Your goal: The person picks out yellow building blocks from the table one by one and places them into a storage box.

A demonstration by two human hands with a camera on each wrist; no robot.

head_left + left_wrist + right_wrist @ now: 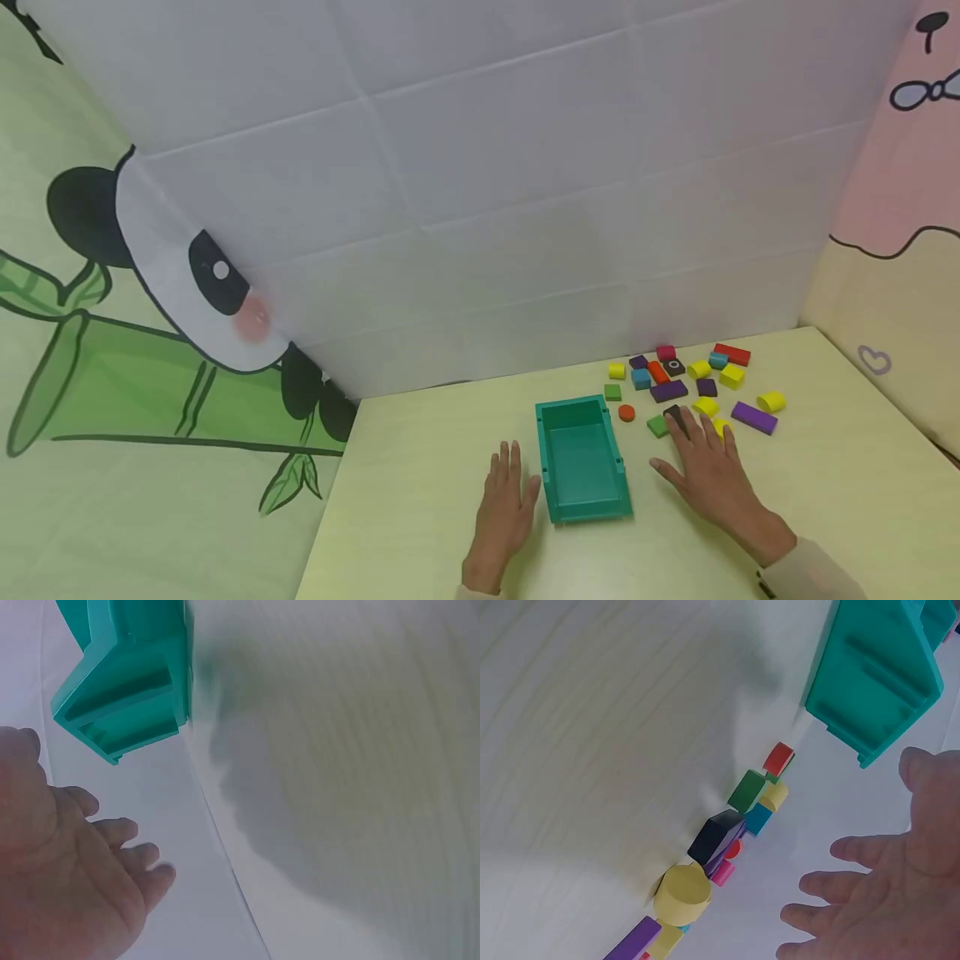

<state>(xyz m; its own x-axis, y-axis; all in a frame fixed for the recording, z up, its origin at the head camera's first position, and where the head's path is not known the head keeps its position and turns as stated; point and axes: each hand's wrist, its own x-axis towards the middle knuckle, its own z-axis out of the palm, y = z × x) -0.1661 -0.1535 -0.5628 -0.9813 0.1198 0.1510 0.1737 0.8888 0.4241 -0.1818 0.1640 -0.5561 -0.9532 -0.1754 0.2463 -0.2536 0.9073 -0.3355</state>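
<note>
A teal plastic bin [583, 462] sits on the table between the two hands. My left hand [504, 512] is just left of the bin, its fingers extended and holding nothing; in the left wrist view the palm [67, 877] shows near the bin's end. To the right, my right hand [708, 475] spreads its fingers over the near edge of a group of blocks, with nothing gripped. Its fingertips overlap a black block [672, 412] and partly cover a yellow block [720, 425] in the head view. In the right wrist view, these fingers are apart from the black block [715, 836].
Several coloured blocks lie scattered at the back right, among them a purple bar [754, 417], a red bar [732, 354] and a blue block [641, 379]. An orange disc [626, 412] lies beside the bin. A white cloth wall [487, 292] rises behind the table [405, 492].
</note>
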